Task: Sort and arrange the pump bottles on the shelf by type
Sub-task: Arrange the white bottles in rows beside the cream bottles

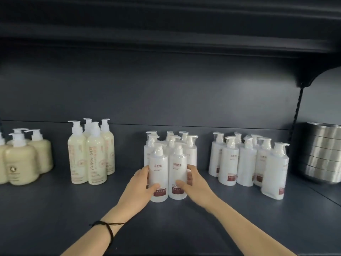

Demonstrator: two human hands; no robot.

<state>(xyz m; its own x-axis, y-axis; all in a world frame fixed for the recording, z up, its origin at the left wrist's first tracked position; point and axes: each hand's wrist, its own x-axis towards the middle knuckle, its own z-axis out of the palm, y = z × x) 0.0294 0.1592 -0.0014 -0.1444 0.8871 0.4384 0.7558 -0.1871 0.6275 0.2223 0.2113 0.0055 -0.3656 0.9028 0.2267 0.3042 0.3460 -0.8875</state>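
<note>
Left hand (142,182) wraps the front-left white bottle (158,172), right hand (192,180) wraps the front-right white bottle (178,172), both upright fronting the middle white group (191,145) on the shelf (73,209); best to grip low, slide evenly, labels forward, avoiding tipping neighbours.

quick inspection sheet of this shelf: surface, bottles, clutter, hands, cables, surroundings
surface: dark shelf, bottles standing in four clusters
job's things: squat cream bottles far left; tall cream bottles beside them; middle white bottles; right white bottles
clutter: stacked steel bowls at far right
grippers: left hand grips the front-left white bottle; right hand grips the front-right white bottle
cables: dark twisted strand under the right bracket; cannot tell if it is a cable
surroundings: dark back panel, upper shelf overhead
</note>
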